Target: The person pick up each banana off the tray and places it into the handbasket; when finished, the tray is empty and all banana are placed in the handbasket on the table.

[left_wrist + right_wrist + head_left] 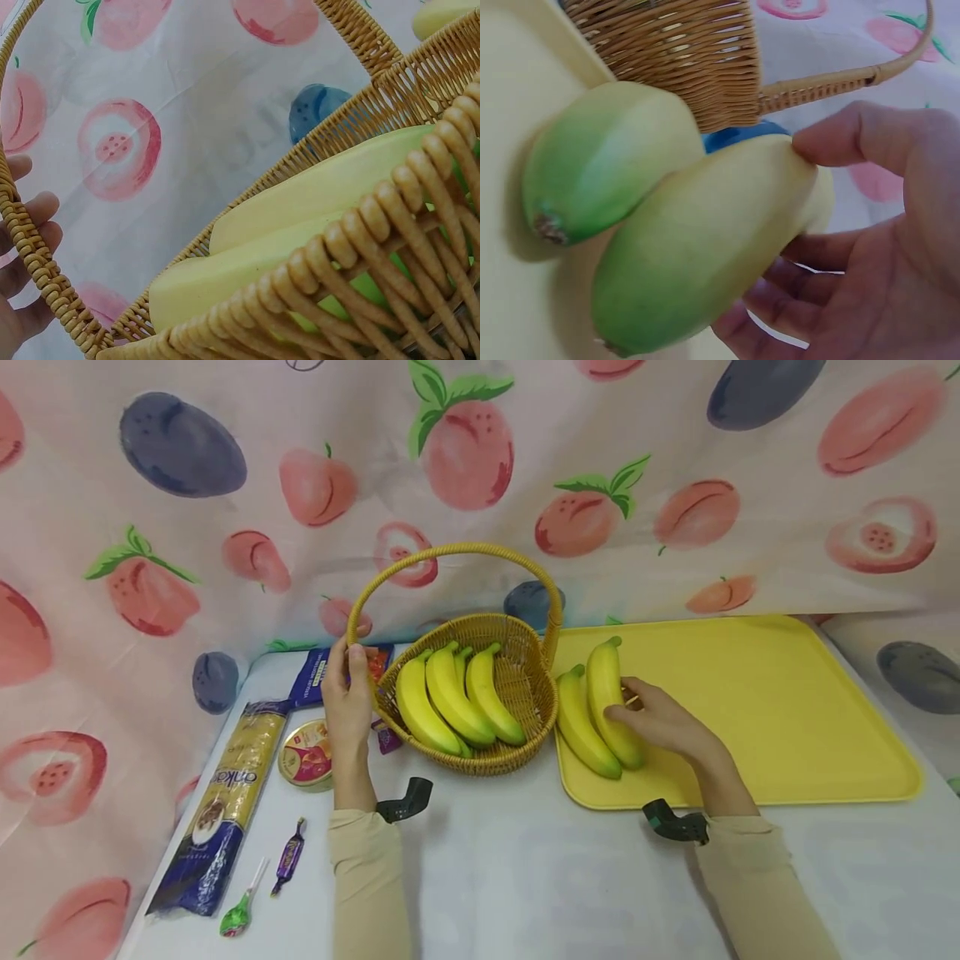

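Observation:
A woven wicker basket (491,766) with a tall arched handle (465,549) stands in the middle, several yellow bananas (457,706) lying inside it. My left hand (347,697) grips the handle low on its left side; in the left wrist view its fingers (41,206) show beside the wicker. Right of the basket, my right hand (671,718) holds one banana (609,697) between thumb and fingers. Another banana (581,727) lies close along its left side, on the left edge of the yellow tray (765,718). In the right wrist view the held banana (697,240) shows its green-tinted end.
Left of the basket are a long blue-and-gold packet (225,802), a round tin (306,756), a purple-wrapped candy (288,857), a green lollipop (237,917) and a dark blue packet (307,681). A small purple wrapper (387,737) lies against the basket. Fruit-print cloth (480,443) hangs behind.

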`<action>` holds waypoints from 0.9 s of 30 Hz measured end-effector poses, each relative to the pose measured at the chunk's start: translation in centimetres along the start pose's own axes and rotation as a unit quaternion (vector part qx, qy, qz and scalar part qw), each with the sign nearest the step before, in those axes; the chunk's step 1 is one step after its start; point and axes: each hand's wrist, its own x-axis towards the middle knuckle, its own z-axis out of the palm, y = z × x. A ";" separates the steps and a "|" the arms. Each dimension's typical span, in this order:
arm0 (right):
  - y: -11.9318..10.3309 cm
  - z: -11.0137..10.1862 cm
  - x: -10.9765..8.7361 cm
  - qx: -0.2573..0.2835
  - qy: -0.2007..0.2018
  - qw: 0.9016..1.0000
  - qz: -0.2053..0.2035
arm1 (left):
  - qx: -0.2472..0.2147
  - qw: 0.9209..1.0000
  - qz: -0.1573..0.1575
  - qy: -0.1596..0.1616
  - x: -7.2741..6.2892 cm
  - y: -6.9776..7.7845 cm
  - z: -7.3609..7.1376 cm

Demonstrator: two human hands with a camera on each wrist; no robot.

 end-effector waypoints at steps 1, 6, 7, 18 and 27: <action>-0.2 0.0 -0.1 0.001 -0.002 1.000 -0.006 | -0.001 1.000 0.001 0.000 0.0 0.0 -0.1; -0.8 -0.3 -0.6 0.000 -0.021 0.999 -0.034 | -0.002 1.000 -0.001 -0.001 0.0 0.0 -0.2; -0.8 -0.4 -0.7 -0.001 -0.025 0.999 -0.040 | -0.002 1.000 -0.001 -0.001 0.0 0.0 -0.2; -1.1 -0.1 -1.3 0.015 -0.062 0.995 -0.081 | 0.001 1.000 -0.014 -0.009 -0.1 0.0 -0.2; -1.2 0.1 -1.3 0.034 -0.091 0.989 -0.110 | 0.000 1.000 -0.013 -0.008 0.0 -0.1 -0.2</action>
